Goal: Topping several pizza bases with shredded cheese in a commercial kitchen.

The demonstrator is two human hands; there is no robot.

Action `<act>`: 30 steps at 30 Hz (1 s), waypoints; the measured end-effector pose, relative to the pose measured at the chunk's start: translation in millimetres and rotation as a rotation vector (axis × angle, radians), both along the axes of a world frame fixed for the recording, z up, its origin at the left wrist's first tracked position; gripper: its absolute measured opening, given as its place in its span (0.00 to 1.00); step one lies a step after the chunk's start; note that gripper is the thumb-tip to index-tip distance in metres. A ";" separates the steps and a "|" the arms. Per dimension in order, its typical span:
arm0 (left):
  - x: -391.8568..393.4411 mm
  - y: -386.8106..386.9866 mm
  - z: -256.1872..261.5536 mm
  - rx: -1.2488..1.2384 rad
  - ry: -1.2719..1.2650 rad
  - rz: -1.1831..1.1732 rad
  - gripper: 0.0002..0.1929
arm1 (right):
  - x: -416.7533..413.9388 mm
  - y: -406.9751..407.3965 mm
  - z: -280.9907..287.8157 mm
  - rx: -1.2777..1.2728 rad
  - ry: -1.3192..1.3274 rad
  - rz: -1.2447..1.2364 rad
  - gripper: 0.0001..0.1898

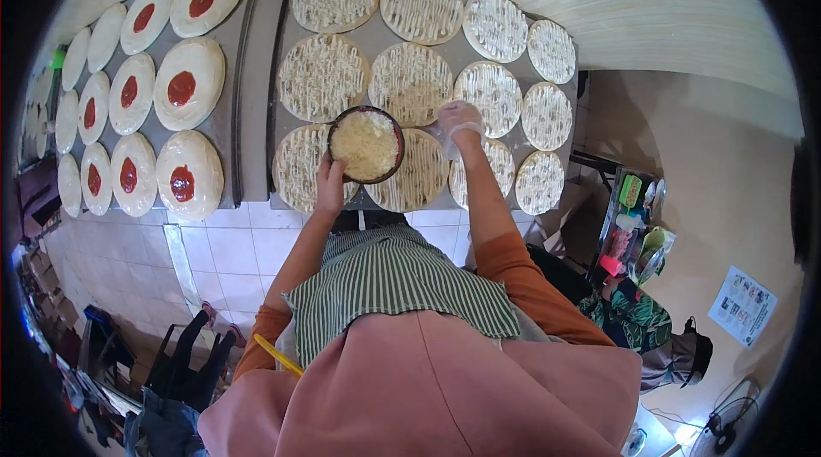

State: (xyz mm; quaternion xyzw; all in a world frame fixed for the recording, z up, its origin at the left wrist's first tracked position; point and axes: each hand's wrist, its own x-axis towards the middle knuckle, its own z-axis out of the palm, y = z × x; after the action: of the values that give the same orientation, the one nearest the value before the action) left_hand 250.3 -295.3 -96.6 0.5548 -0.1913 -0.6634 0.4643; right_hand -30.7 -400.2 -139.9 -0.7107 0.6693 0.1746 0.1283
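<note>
My left hand (331,182) grips the near-left rim of a round dark bowl (373,144) filled with pale grated cheese. The bowl is above the dough rounds on the metal table. My right hand (460,117), in a clear plastic glove, is over the edge of a round (411,84) topped with white stripes and gratings; its fingers are partly hidden, so whether it holds anything cannot be told. Beside it lies another striped round (487,98). Below the bowl is a round with white stripes over brown bits (408,178).
Dough rounds with red sauce (181,88) cover a left table (232,136), beside a raised metal strip (260,91). A pale wall borders the far side. At the right, a person (641,322) is near a shelf of colourful containers (630,191); another person's legs (192,354) show lower left.
</note>
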 end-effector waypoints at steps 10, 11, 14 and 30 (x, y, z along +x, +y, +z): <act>-22.3 -21.6 -9.8 -0.151 -0.070 -0.175 0.21 | 128.9 45.4 109.8 -0.269 -0.464 0.233 0.20; -22.4 -22.0 -12.3 -0.154 -0.072 -0.173 0.21 | 124.3 43.2 94.7 -0.260 -0.573 0.193 0.18; -20.2 -17.9 -26.5 -0.202 -0.104 -0.125 0.21 | 122.4 27.4 103.7 -0.033 -0.833 -0.150 0.14; 26.4 8.9 -11.9 0.027 -0.022 0.093 0.21 | 35.9 -112.2 20.4 0.079 0.110 0.168 0.14</act>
State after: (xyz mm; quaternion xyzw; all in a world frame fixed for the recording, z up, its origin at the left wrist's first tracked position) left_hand 276.7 -286.3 -108.5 0.5765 -0.1616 -0.6374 0.4850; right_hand 5.2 -512.4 -119.6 -0.7480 0.6061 0.2497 0.1039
